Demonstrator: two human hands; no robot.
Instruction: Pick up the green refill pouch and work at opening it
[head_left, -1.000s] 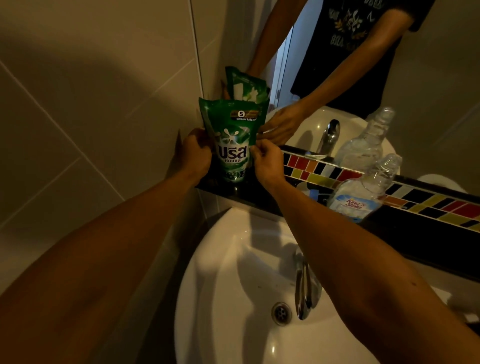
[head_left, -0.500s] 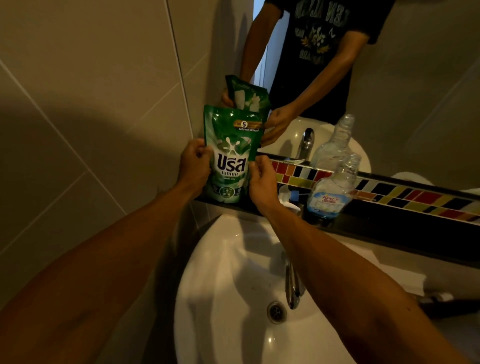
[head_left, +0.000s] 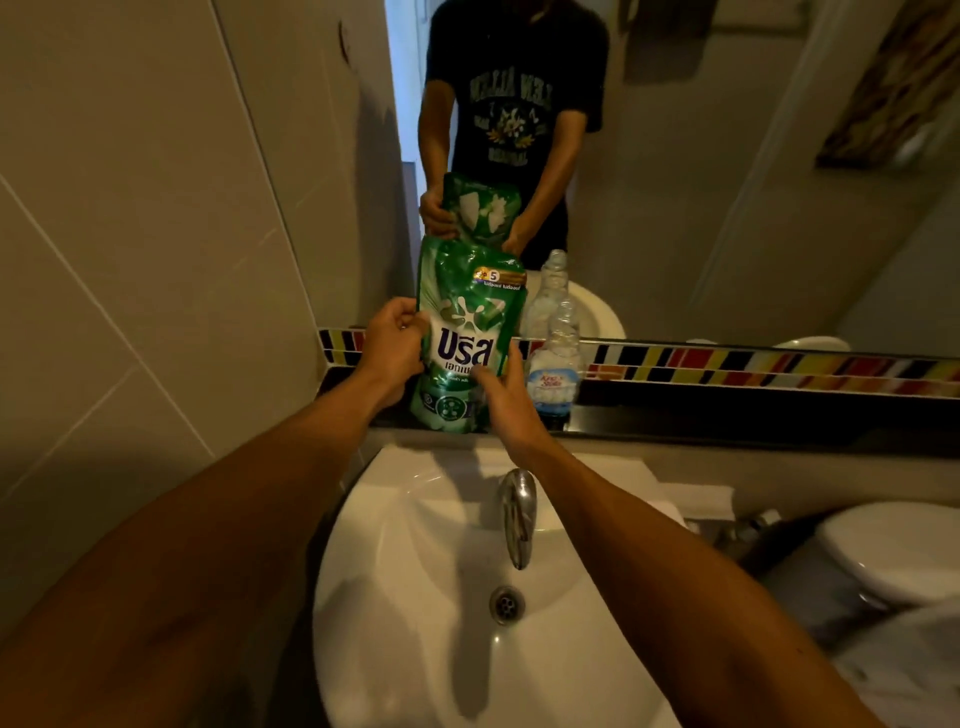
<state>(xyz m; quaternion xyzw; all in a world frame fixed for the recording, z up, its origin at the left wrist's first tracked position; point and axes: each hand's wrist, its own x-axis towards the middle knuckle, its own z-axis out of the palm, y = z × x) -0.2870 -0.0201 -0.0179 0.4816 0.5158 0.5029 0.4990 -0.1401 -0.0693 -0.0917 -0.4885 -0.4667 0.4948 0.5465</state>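
Observation:
A green refill pouch (head_left: 470, 322) with white lettering stands upright at the dark ledge (head_left: 727, 415) behind the basin. My left hand (head_left: 389, 348) grips the pouch's left edge with curled fingers. My right hand (head_left: 506, 397) holds its lower right side, thumb across the front. The mirror above repeats the pouch and both hands.
A clear plastic bottle (head_left: 555, 364) with a blue label stands on the ledge just right of the pouch. Below lie the white basin (head_left: 415, 597), its chrome tap (head_left: 517, 514) and drain (head_left: 506, 604). A toilet lid (head_left: 893, 551) sits at right; a tiled wall is at left.
The pouch stays gripped in both hands and now sits closer to the bottle. My view has tilted up and shifted, so more of the mirror and the toilet show.

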